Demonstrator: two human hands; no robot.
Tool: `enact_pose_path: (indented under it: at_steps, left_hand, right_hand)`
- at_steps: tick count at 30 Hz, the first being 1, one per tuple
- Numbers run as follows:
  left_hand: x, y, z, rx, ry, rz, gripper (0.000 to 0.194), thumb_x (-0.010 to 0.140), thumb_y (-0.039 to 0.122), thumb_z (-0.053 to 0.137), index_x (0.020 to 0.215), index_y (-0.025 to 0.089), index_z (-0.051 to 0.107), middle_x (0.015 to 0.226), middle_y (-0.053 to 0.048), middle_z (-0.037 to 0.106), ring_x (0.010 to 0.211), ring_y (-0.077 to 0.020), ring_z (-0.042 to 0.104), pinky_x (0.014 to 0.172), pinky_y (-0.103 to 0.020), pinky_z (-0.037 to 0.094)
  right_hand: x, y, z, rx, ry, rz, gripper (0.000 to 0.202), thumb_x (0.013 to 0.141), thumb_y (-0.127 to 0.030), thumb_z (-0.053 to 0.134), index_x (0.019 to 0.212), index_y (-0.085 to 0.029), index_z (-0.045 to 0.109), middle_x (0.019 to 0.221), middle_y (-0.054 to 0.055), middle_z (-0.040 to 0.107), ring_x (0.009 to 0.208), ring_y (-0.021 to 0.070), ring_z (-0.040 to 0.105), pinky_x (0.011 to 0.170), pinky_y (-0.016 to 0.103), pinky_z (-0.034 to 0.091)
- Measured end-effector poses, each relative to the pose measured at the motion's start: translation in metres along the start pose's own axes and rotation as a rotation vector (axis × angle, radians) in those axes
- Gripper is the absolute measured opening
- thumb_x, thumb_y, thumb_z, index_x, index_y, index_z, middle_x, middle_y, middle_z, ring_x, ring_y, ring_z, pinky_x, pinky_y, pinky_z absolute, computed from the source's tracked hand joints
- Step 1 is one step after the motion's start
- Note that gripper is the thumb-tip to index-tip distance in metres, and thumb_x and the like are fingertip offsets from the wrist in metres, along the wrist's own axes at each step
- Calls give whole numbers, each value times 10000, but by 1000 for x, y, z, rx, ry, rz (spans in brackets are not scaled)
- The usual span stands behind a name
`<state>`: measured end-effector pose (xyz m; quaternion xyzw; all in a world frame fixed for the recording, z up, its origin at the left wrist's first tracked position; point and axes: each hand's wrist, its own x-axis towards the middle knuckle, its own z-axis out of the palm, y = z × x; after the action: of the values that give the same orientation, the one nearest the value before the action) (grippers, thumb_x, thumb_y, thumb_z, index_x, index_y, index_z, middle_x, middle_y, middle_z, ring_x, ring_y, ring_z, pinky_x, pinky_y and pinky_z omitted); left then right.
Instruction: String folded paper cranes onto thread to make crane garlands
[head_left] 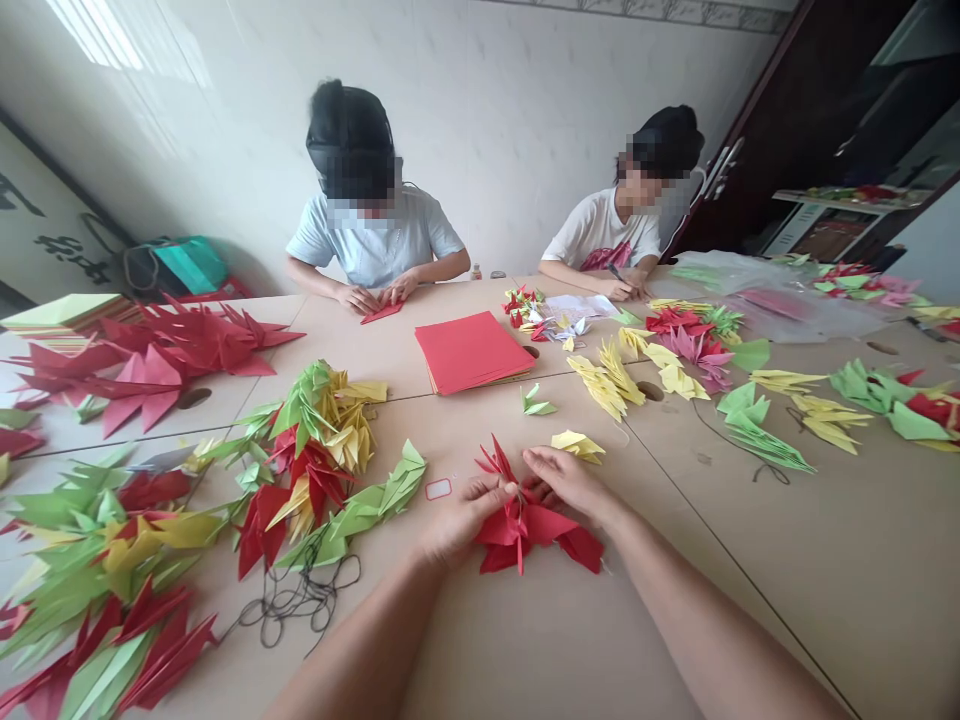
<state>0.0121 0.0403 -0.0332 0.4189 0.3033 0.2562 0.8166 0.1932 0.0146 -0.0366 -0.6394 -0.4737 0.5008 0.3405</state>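
A red folded paper crane (521, 530) with spread wings rests low over the table between my two hands. My left hand (472, 510) is closed on it, thumb and fingers pinching its upper middle. From the right, my right hand (559, 475) reaches behind the same crane, its fingers closed around the paper and partly hidden. More red points stick up above my fingertips. Just beyond my right hand lies a yellow folded paper piece (577, 446). A small green folded piece (538, 402) sits farther off.
A stack of red paper sheets (472, 350) lies mid-table. Piles of coloured cranes (97, 540) cover the left, with tangled black cord (296, 600) beside them. Yellow and green folded strings (757, 430) lie right. Across the table, one person (375, 240) folds red paper; another person (607, 235) writes.
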Motion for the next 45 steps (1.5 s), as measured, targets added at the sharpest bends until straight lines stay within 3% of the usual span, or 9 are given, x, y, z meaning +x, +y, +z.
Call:
enact_pose_path:
  at_steps: [6, 9, 13, 20, 25, 33, 39, 41, 45]
  left_hand:
    - [-2, 4, 1, 179, -116, -8, 322, 657, 362, 803, 561, 129, 603, 527, 42, 504, 513, -70, 373, 499, -209, 251]
    - [-3, 5, 1, 168, -129, -18, 320, 670, 367, 794, 576, 134, 597, 537, 42, 514, 520, -68, 378, 500, -202, 265]
    - [-2, 5, -1, 50, -95, -28, 359, 661, 407, 795, 616, 147, 553, 581, 34, 531, 526, -72, 443, 514, -195, 324]
    - [2, 1, -2, -148, 45, -1, 340, 715, 425, 748, 736, 170, 525, 658, 17, 569, 558, -88, 524, 539, -195, 390]
    - [3, 1, 1, -159, 147, 54, 329, 776, 442, 699, 900, 215, 496, 774, -2, 644, 726, -152, 626, 638, -236, 449]
    - [9, 0, -4, -59, 227, 99, 374, 802, 440, 677, 1036, 210, 498, 865, -7, 632, 737, -132, 601, 726, -275, 471]
    - [9, -2, -3, 205, 248, 243, 475, 792, 401, 697, 1184, 204, 515, 1150, -90, 578, 1074, -216, 557, 883, -316, 478]
    - [8, -3, -2, 227, 287, 234, 539, 777, 394, 709, 1240, 222, 493, 1157, -82, 555, 1055, -215, 566, 860, -318, 499]
    - [8, -6, -1, 276, 323, 215, 455, 819, 372, 647, 1228, 210, 529, 1078, -74, 606, 961, -204, 599, 833, -321, 504]
  right_hand:
    - [17, -17, 0, -144, -77, -2, 382, 786, -495, 682, 990, -173, 657, 878, 33, 704, 738, 154, 647, 674, 303, 502]
    - [17, -20, 1, -138, -136, -22, 350, 704, -520, 732, 808, -190, 681, 707, 8, 700, 636, 157, 626, 584, 267, 459]
    - [12, -20, 3, -19, -150, -37, 358, 753, -537, 662, 845, -193, 629, 664, -13, 673, 570, 140, 614, 517, 246, 457]
    - [12, -8, 9, 226, 25, -155, 385, 808, -558, 584, 973, -219, 505, 886, 35, 668, 872, 205, 685, 667, 300, 557]
    - [18, 4, 15, 245, 64, -243, 341, 842, -540, 557, 983, -233, 507, 885, 42, 676, 879, 221, 682, 687, 339, 575]
    - [19, 10, 10, 162, 1, -372, 213, 848, -402, 599, 979, -235, 580, 958, 41, 698, 893, 194, 668, 805, 319, 537]
    - [17, 12, 8, 184, -26, -358, 179, 841, -348, 612, 984, -244, 590, 987, 35, 705, 869, 177, 668, 763, 289, 541]
    - [18, 13, 8, 196, -40, -348, 185, 841, -354, 613, 993, -250, 597, 993, 33, 709, 867, 176, 670, 758, 287, 542]
    - [18, 14, 7, 212, -97, -318, 231, 853, -388, 600, 1046, -263, 622, 1014, 39, 714, 893, 181, 668, 811, 306, 537]
